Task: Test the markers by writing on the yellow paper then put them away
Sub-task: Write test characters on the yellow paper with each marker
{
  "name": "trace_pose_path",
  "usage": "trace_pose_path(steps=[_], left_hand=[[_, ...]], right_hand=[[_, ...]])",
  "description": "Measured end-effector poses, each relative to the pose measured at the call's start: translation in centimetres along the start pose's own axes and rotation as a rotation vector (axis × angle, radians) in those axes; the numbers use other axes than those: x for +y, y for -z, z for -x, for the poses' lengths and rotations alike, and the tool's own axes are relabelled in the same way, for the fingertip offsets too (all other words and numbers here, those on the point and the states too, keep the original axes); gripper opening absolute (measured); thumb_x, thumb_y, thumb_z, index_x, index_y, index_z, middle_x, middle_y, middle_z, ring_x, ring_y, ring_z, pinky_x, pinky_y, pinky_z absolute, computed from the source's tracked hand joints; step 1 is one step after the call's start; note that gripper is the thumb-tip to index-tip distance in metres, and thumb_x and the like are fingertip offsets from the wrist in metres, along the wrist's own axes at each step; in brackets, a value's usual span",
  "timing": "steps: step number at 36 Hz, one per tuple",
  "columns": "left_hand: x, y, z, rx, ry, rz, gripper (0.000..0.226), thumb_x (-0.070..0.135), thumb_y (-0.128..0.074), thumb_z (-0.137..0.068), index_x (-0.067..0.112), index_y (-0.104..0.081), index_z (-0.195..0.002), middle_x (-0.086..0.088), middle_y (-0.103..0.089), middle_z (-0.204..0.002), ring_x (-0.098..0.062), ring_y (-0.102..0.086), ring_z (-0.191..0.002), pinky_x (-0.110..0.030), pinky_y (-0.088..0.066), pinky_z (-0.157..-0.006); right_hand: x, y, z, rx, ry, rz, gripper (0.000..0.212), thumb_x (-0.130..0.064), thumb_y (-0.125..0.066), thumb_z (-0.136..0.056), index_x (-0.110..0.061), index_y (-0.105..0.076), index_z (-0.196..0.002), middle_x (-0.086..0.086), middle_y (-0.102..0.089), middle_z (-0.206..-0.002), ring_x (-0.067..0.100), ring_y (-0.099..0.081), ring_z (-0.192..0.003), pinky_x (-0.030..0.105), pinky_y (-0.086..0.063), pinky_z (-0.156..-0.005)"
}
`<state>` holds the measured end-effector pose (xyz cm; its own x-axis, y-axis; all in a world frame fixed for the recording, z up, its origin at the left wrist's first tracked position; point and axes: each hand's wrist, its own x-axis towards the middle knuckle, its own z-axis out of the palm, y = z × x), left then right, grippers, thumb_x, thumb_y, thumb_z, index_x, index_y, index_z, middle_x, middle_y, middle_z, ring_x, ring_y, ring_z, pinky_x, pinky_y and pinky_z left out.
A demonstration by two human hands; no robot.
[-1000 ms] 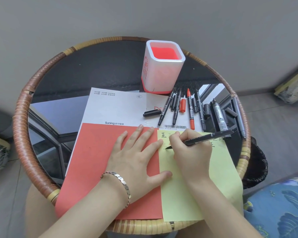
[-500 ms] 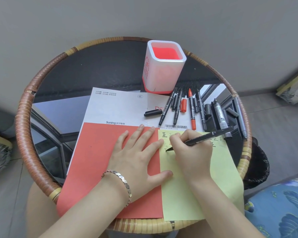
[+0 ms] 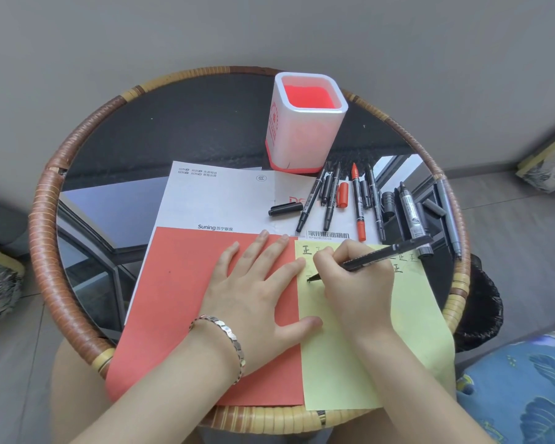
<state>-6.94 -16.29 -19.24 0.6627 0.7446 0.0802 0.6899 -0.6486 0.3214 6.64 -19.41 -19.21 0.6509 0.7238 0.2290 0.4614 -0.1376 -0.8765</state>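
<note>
Right hand (image 3: 354, 283) pinching black marker (image 3: 378, 256), tip down on yellow paper (image 3: 375, 344) near its left edge. Left hand (image 3: 253, 290) flat, fingers spread wide, pressing red sheet (image 3: 180, 302), fingertips and thumb just over the yellow paper's left edge. Yellow paper at table's near-right, its near edge lapping over rattan rim (image 3: 45, 238). Loose markers (image 3: 359, 203) and caps crowded far-right, up to the rim. Red-and-white cup (image 3: 302, 129) upright behind them. Open glass only far-left. Grey wall behind, grey floor around, blue cushion (image 3: 523, 389) at lower right.
</note>
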Motion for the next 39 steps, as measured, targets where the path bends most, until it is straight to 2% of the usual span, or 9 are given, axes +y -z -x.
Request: trace_pose_path(steps=[11, 15, 18, 21, 25, 31, 35, 37, 39], left_hand=[[0.0, 0.0, 0.0, 0.005, -0.003, 0.009, 0.067, 0.072, -0.038, -0.065, 0.033, -0.061, -0.114, 0.0, -0.054, -0.133, -0.024, -0.044, -0.128, -0.041, -0.021, -0.099], [0.0, 0.0, 0.0, 0.008, -0.005, 0.016, 0.067, 0.072, -0.038, -0.065, 0.033, -0.062, -0.114, 0.0, -0.054, -0.133, -0.023, -0.045, -0.128, -0.041, -0.021, -0.099], [0.0, 0.0, 0.0, 0.009, -0.006, 0.014, 0.067, 0.072, -0.038, -0.064, 0.033, -0.062, -0.113, 0.0, -0.055, -0.133, -0.023, -0.046, -0.127, -0.041, -0.021, -0.099], [-0.1, 0.0, 0.0, 0.014, -0.009, 0.011, 0.067, 0.072, -0.039, -0.064, 0.032, -0.062, -0.113, 0.0, -0.055, -0.133, -0.023, -0.045, -0.127, -0.041, -0.021, -0.099], [0.0, -0.1, 0.0, 0.036, -0.018, -0.005, 0.065, 0.07, -0.039, -0.065, 0.032, -0.063, -0.111, -0.001, -0.056, -0.131, -0.025, -0.047, -0.126, -0.042, -0.022, -0.098], [0.6, 0.0, -0.9, 0.099, -0.035, -0.02, 0.055, 0.066, -0.04, -0.063, 0.026, -0.067, -0.09, -0.003, -0.063, -0.121, -0.026, -0.056, -0.116, -0.041, -0.026, -0.092], [1.1, 0.0, -1.5, 0.104, -0.077, -0.024, 0.053, 0.063, -0.04, -0.063, 0.021, -0.064, -0.084, 0.0, -0.064, -0.119, -0.022, -0.059, -0.113, -0.037, -0.028, -0.088], [1.0, -0.2, -1.6, 0.101, -0.089, -0.013, 0.052, 0.063, -0.041, -0.065, 0.021, -0.063, -0.085, 0.002, -0.064, -0.119, -0.021, -0.058, -0.114, -0.036, -0.028, -0.089], [0.9, -0.3, -1.5, 0.093, -0.101, -0.009, 0.053, 0.062, -0.041, -0.067, 0.021, -0.063, -0.093, 0.003, -0.063, -0.12, -0.02, -0.057, -0.116, -0.037, -0.027, -0.091]], right_hand=[[-0.1, 0.0, 0.1, -0.008, 0.013, 0.003, 0.03, -0.017, -0.053, -0.06, -0.02, -0.032, -0.039, -0.006, -0.037, -0.033, 0.009, -0.032, -0.041, 0.015, -0.028, -0.045], [0.0, 0.3, 0.0, 0.039, -0.001, 0.02, 0.024, -0.014, -0.051, -0.059, -0.009, -0.035, -0.041, -0.001, -0.035, -0.038, 0.01, -0.031, -0.046, 0.019, -0.028, -0.047], [-0.1, 0.4, 0.0, 0.037, -0.008, 0.018, 0.026, -0.014, -0.052, -0.06, -0.015, -0.034, -0.04, 0.0, -0.037, -0.039, 0.011, -0.033, -0.046, 0.017, -0.03, -0.048], [-0.2, 0.4, 0.0, 0.062, -0.072, -0.064, 0.032, -0.01, -0.055, -0.064, -0.012, -0.034, -0.04, -0.003, -0.036, -0.038, 0.009, -0.033, -0.044, 0.015, -0.028, -0.046], [-0.4, 0.5, -0.2, 0.098, -0.131, -0.164, 0.035, -0.023, -0.059, -0.072, -0.01, -0.04, -0.045, -0.003, -0.038, -0.038, 0.017, -0.038, -0.046, 0.028, -0.033, -0.051], [-0.6, 0.7, -0.4, 0.089, -0.186, -0.333, 0.034, -0.021, -0.066, -0.082, -0.014, -0.041, -0.06, -0.01, -0.043, -0.038, 0.006, -0.038, -0.037, 0.017, -0.034, -0.042], [-1.1, 2.1, -1.1, -0.012, -0.167, -0.314, 0.019, -0.026, -0.061, -0.085, -0.017, -0.053, -0.071, -0.002, -0.055, -0.06, 0.0, -0.049, -0.047, 0.013, -0.04, -0.052], [-1.1, 3.5, -2.1, -0.087, -0.115, -0.252, 0.007, -0.024, -0.054, -0.091, -0.023, -0.058, -0.085, -0.005, -0.063, -0.075, -0.004, -0.057, -0.063, 0.014, -0.045, -0.062], [-0.7, 5.4, -3.5, -0.128, 0.002, -0.1, 0.013, -0.024, -0.047, -0.092, -0.027, -0.057, -0.099, -0.012, -0.064, -0.091, -0.004, -0.059, -0.083, 0.014, -0.047, -0.075]])
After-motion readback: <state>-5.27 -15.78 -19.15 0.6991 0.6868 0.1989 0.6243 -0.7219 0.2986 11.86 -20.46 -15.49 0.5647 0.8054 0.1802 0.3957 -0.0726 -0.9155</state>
